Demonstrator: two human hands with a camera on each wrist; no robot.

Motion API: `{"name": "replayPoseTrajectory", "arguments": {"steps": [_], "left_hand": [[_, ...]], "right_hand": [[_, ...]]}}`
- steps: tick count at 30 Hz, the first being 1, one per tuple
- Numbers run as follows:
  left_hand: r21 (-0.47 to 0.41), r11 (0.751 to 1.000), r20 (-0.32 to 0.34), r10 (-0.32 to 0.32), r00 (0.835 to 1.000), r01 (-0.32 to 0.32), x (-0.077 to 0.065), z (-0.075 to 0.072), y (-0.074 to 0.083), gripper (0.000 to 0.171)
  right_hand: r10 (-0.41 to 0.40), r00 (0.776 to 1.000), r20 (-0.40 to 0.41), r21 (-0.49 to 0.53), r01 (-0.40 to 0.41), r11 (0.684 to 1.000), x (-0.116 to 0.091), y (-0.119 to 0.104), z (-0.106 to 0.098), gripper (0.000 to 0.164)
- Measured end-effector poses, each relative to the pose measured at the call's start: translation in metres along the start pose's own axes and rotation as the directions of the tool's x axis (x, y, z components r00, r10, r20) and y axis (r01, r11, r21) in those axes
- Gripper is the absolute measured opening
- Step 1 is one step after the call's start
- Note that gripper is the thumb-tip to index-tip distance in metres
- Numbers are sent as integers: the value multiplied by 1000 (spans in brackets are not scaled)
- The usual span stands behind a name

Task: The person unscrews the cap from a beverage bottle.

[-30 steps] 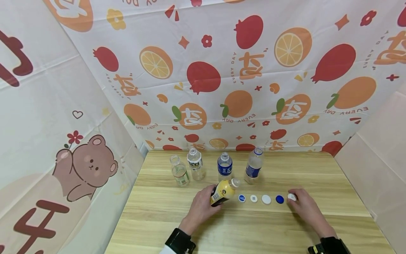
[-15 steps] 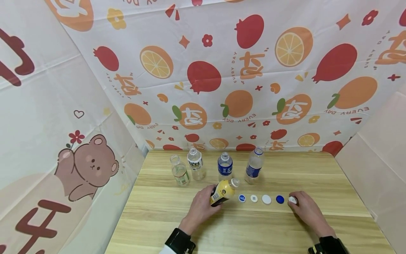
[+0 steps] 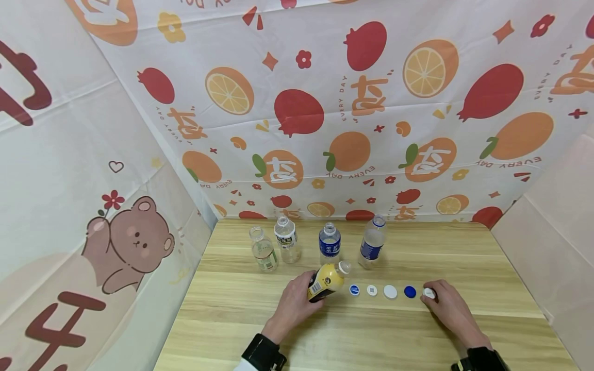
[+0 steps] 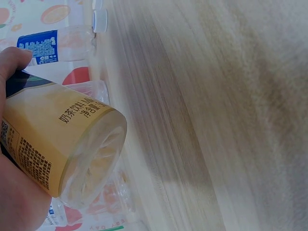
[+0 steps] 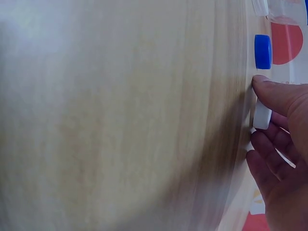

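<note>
My left hand (image 3: 297, 299) grips a yellow-labelled milk tea bottle (image 3: 326, 281), tilted with its uncapped neck toward the upper right. The left wrist view shows the clear base of this bottle (image 4: 94, 161) close up. At the right, my right hand (image 3: 447, 306) holds a white bottle cap (image 3: 429, 293) at the table surface. In the right wrist view the thumb lies on one side of that cap (image 5: 262, 115) and the fingers on the other. A blue cap (image 3: 410, 292) lies just left of this hand.
Further left in the same row lie a white cap (image 3: 390, 291), a smaller white cap (image 3: 372, 290) and a blue-and-white cap (image 3: 355, 290). Uncapped bottles stand behind: green-labelled (image 3: 264, 252), white-and-black-labelled (image 3: 286, 242), and two blue-labelled, one short (image 3: 329, 245), one taller (image 3: 372, 245).
The right hand and the white cap have shifted slightly to the right and toward me. The left hand keeps the milk tea bottle in the same place.
</note>
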State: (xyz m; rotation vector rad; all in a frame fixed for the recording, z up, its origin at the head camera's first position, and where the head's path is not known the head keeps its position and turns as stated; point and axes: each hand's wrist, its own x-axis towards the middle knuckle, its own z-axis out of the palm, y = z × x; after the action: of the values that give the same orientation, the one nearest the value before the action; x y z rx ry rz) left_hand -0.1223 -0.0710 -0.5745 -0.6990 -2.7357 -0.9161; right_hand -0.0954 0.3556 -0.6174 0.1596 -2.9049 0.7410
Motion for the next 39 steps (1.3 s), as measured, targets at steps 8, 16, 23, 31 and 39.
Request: {"name": "replayPoseTrajectory", "arguments": {"steps": [8, 16, 23, 31, 39], "left_hand": [[-10, 1000, -3, -15, 1000, 15, 0, 0, 0, 68], [-215, 967, 38, -135, 990, 140, -1, 1, -4, 79], [-326, 937, -2, -131, 991, 123, 3, -1, -10, 66], [-384, 917, -128, -169, 977, 109, 10, 0, -11, 71], [-418, 900, -210, -226, 951, 122, 19, 4, -10, 74]], "right_hand": [[32, 999, 35, -5, -32, 999, 2, -1, 0, 38], [92, 993, 79, 60, -97, 994, 0, -3, -6, 56], [165, 984, 72, 119, -173, 978, -3, -10, -17, 62], [195, 981, 26, 134, -196, 971, -2, -25, -24, 59], [166, 986, -17, 142, -162, 977, -1, -34, -24, 52]]}}
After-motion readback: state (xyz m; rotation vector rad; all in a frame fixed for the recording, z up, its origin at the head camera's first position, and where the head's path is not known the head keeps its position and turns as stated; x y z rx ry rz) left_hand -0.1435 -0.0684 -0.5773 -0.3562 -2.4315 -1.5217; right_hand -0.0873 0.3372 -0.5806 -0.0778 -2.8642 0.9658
